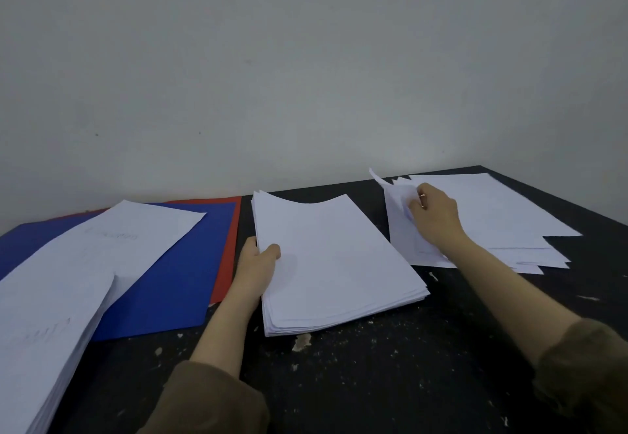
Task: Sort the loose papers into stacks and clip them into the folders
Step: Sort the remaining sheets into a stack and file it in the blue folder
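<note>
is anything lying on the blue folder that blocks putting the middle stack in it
Yes. A pile of white sheets lies across the blue folder, covering its left part. The left hand grips the middle stack beside it.

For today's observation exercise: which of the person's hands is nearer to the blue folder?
Left. The left hand grips the middle stack's edge, just right of the blue folder. The right hand is beyond that stack, on the spread-out papers.

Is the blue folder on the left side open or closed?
Closed, as far as visible: the blue folder lies flat with only its plain cover showing, partly under a paper stack. No papers are clipped inside.
</note>
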